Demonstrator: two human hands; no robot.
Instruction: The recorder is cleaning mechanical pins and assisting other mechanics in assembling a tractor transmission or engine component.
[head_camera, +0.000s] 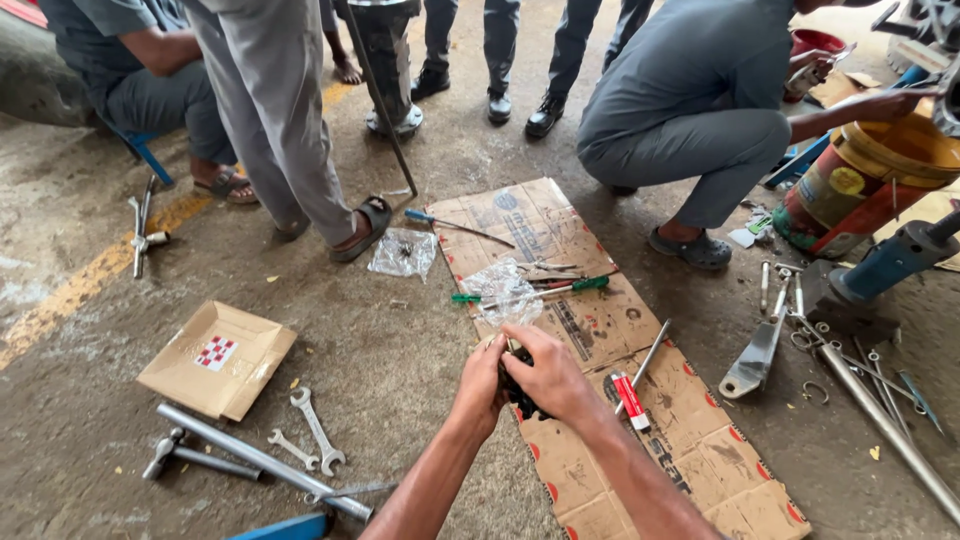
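Together, the left hand (482, 385) and right hand (545, 372) close their grip around a dark part (518, 392) above the cardboard (690, 440).

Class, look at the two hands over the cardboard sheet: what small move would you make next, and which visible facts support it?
Probably lower the small dark metal part onto the flattened brown cardboard sheet. The left hand and the right hand both grip it above the sheet, hiding most of it, and the green-handled screwdriver lies out of reach unless one hand is freed.
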